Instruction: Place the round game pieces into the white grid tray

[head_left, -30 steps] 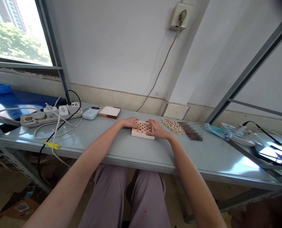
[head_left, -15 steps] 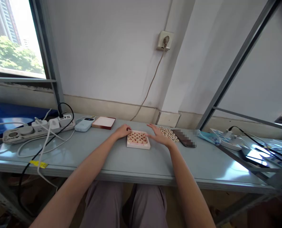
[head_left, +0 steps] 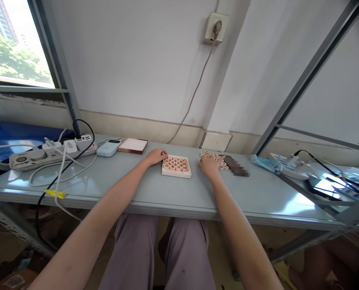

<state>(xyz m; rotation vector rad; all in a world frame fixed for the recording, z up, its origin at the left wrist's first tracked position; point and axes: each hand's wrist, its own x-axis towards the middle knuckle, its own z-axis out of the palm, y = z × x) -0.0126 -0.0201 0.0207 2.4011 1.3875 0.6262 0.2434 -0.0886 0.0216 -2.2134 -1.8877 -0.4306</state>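
A shallow white box (head_left: 176,175) sits on the grey table in front of me. Rows of round Chinese chess pieces (head_left: 176,164) with red characters lie inside it. At the box's left rear corner my left hand (head_left: 155,157) has its fingers bent against the edge, holding it. To the right of the box, more Chinese chess pieces (head_left: 223,164) with dark characters are grouped flat on the table. My right hand (head_left: 209,165) rests over their near left side with its fingers apart. Its fingertips are partly hidden, and no piece shows in them.
A box lid (head_left: 133,146) lies back left, beside a light blue device (head_left: 108,148). Further left is a power strip (head_left: 28,158) with trailing cables. A dark phone-like object (head_left: 235,165), partly pixelated, lies right of the loose pieces, then a blue plastic packet (head_left: 265,164).
My right hand has moved from beside the box's right edge to the loose pieces, its fingers now lowered. The left hand stays at the box. The view has tilted down slightly.
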